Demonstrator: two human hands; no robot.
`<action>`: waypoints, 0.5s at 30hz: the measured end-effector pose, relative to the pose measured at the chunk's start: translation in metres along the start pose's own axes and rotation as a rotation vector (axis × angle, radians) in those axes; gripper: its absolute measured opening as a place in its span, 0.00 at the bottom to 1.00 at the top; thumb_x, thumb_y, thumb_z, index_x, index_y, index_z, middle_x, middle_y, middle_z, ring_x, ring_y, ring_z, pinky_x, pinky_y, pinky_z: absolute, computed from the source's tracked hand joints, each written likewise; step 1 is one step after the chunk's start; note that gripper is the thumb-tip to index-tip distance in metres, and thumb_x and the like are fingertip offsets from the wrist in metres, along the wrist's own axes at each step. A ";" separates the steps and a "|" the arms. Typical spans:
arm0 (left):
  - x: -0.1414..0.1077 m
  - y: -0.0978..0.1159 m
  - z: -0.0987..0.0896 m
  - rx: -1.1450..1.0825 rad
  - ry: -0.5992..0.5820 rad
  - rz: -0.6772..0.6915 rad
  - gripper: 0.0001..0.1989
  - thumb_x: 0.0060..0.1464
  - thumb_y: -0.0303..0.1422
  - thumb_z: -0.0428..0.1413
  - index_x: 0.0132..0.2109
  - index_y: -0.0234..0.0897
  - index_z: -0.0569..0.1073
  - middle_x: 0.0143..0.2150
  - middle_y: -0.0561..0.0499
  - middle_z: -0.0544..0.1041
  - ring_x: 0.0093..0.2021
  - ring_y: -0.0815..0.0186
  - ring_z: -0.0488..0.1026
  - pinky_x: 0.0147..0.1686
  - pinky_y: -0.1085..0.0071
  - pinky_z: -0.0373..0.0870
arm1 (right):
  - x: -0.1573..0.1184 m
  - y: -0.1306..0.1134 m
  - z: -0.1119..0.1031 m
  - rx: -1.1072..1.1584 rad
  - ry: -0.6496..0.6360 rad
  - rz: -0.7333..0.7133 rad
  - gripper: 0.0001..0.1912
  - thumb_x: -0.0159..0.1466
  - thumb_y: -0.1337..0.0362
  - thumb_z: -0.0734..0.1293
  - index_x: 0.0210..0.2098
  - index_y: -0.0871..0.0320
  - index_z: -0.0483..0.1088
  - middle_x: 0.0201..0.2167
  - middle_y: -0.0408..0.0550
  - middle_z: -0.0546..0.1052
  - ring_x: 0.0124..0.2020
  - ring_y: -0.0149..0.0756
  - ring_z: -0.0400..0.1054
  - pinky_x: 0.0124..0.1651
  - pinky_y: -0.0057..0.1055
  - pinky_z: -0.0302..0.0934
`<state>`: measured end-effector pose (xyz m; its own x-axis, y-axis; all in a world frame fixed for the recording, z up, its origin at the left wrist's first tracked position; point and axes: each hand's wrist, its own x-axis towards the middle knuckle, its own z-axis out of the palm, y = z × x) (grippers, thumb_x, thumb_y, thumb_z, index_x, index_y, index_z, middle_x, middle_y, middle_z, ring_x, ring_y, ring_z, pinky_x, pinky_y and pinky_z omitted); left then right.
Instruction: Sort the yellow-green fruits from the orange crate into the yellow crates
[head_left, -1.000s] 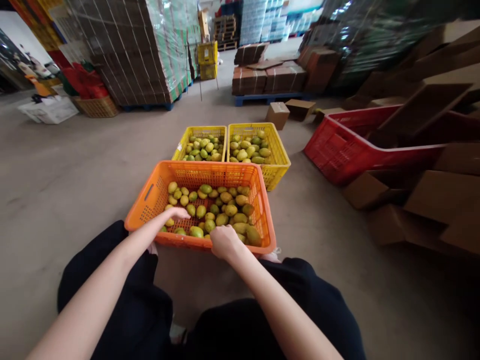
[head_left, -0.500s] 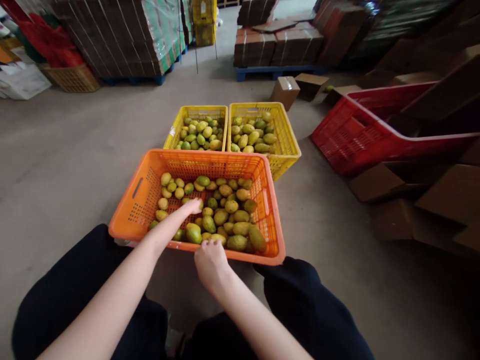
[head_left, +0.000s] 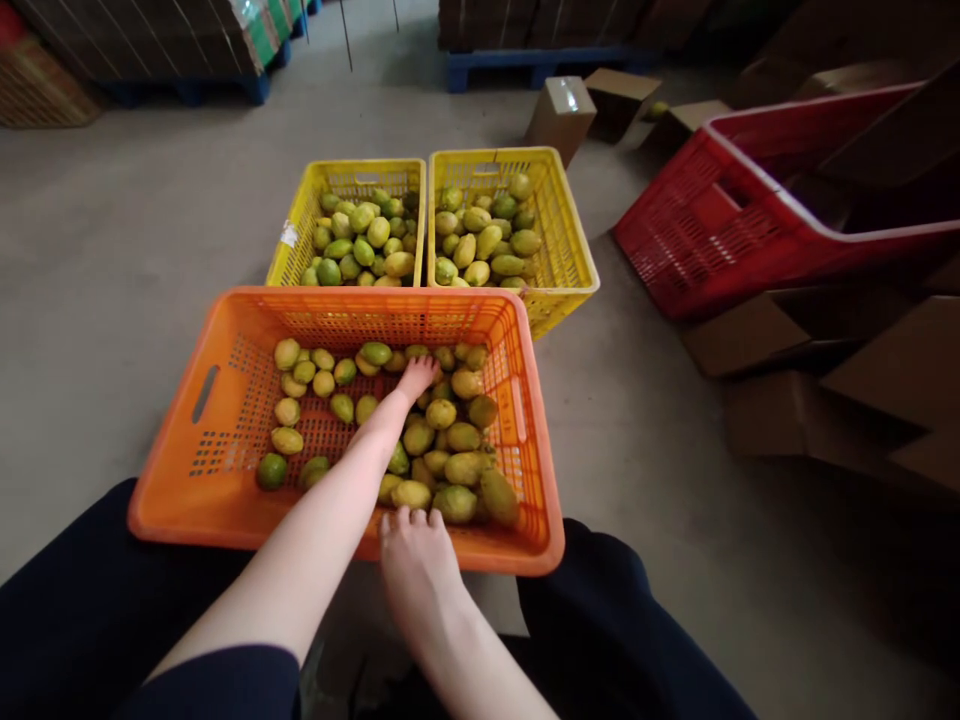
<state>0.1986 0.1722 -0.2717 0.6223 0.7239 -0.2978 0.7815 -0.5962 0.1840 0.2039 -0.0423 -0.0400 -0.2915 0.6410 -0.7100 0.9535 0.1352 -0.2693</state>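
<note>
Dark trousers (head_left: 622, 600) are flanking the orange crate (head_left: 176, 460) on both sides, and the right hand (head_left: 420, 555) is sitting at its near rim, back of the hand up, fingers curling over the edge right beside the closest fruit (head_left: 465, 437). Whether it is gripping that edge or merely resting on it, I can't tell. Further in, the left hand (head_left: 418, 378) is lying palm down over fruit towards the far wall, a little right of the middle, fingers slightly apart. It is covering whatever is under it, so I can't tell if it is holding a piece.

The fruit is crowding thickly along the right half of the crate, while on the left it is lying loosely, with bare orange mesh showing between pieces. My read on the step: the left hand is working among the fruit, the right is standing by at the rim. A next move from here would be calling for a light touch, the left fingers minding neighbours that could roll, the right hand steadying the edge.

Just beyond, the left yellow crate (head_left: 337, 183) and right yellow crate (head_left: 566, 245) are standing side by side, both carrying more fruit. Off to the right, a red crate (head_left: 679, 215) is leaning into view; further back, a box (head_left: 564, 118) is standing before a blue pallet (head_left: 517, 65).
</note>
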 end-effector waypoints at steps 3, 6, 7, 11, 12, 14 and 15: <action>-0.002 -0.006 -0.004 0.015 0.003 0.011 0.20 0.54 0.20 0.52 0.55 0.21 0.66 0.55 0.28 0.70 0.57 0.48 0.65 0.57 0.54 0.59 | -0.003 0.004 -0.002 -0.014 0.014 0.040 0.24 0.67 0.75 0.52 0.59 0.73 0.66 0.55 0.72 0.72 0.56 0.56 0.68 0.56 0.48 0.62; -0.014 -0.013 -0.014 -0.016 0.001 -0.010 0.26 0.46 0.21 0.62 0.53 0.22 0.68 0.54 0.29 0.71 0.58 0.47 0.66 0.58 0.57 0.59 | -0.007 0.006 -0.007 -0.088 0.082 0.141 0.26 0.67 0.77 0.50 0.61 0.73 0.64 0.58 0.73 0.69 0.57 0.56 0.67 0.58 0.48 0.60; -0.021 -0.016 -0.018 -0.036 0.002 -0.028 0.27 0.44 0.22 0.64 0.53 0.22 0.69 0.54 0.29 0.72 0.58 0.47 0.66 0.58 0.57 0.59 | -0.009 0.006 -0.009 -0.093 0.090 0.142 0.26 0.67 0.77 0.50 0.60 0.73 0.64 0.58 0.74 0.69 0.57 0.56 0.67 0.57 0.48 0.60; -0.056 -0.032 -0.042 -0.147 0.039 -0.168 0.30 0.45 0.37 0.66 0.52 0.23 0.71 0.52 0.29 0.74 0.55 0.45 0.70 0.55 0.57 0.65 | -0.015 -0.001 -0.010 -0.042 0.103 0.032 0.23 0.67 0.75 0.52 0.56 0.72 0.68 0.54 0.72 0.72 0.53 0.55 0.70 0.53 0.45 0.62; -0.066 -0.037 -0.052 -0.236 0.057 -0.218 0.30 0.46 0.41 0.66 0.52 0.24 0.71 0.51 0.30 0.75 0.54 0.45 0.71 0.54 0.56 0.66 | -0.016 -0.004 -0.009 -0.037 0.117 0.011 0.22 0.67 0.75 0.52 0.55 0.72 0.69 0.53 0.71 0.73 0.53 0.55 0.70 0.52 0.45 0.61; -0.091 -0.049 -0.076 -0.520 0.084 -0.298 0.29 0.46 0.46 0.64 0.49 0.27 0.73 0.49 0.34 0.77 0.52 0.48 0.73 0.53 0.57 0.68 | -0.019 -0.007 -0.007 -0.042 0.152 -0.006 0.21 0.67 0.74 0.54 0.54 0.72 0.70 0.52 0.72 0.73 0.52 0.55 0.70 0.52 0.45 0.61; -0.106 -0.054 -0.091 -0.684 0.076 -0.304 0.28 0.46 0.48 0.62 0.47 0.29 0.74 0.47 0.36 0.78 0.50 0.50 0.74 0.51 0.58 0.69 | -0.021 -0.009 -0.006 -0.049 0.170 -0.004 0.20 0.67 0.73 0.55 0.54 0.72 0.70 0.52 0.72 0.74 0.51 0.55 0.71 0.52 0.45 0.61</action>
<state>0.0948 0.1595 -0.1649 0.3568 0.8589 -0.3674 0.7572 -0.0355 0.6522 0.2023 -0.0527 -0.0189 -0.2823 0.7583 -0.5876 0.9561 0.1722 -0.2371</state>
